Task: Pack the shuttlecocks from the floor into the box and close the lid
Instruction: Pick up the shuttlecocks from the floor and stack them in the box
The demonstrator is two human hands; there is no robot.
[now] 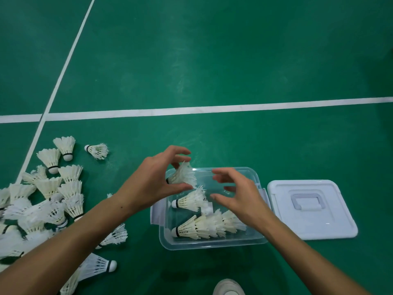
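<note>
Over the clear box (212, 244), the left hand (153, 184) pinched 1 shuttlecock (184, 174) by its feathers above the far left corner. The right hand (238, 196) hovered beside it, fingers curled but holding nothing. Inside lay 1 loose shuttlecock (189, 201) and a nested row (209, 227) of perhaps 4. The pile (49, 201) waited on the floor to the left; the lid (311, 209) lay to the right. Dropped askew, the held one could crush feathers or waste space.

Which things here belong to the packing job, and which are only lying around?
Job: left hand holding a shuttlecock; right hand; clear box; lid; shuttlecock pile.
Not job: court lines; shoe.
</note>
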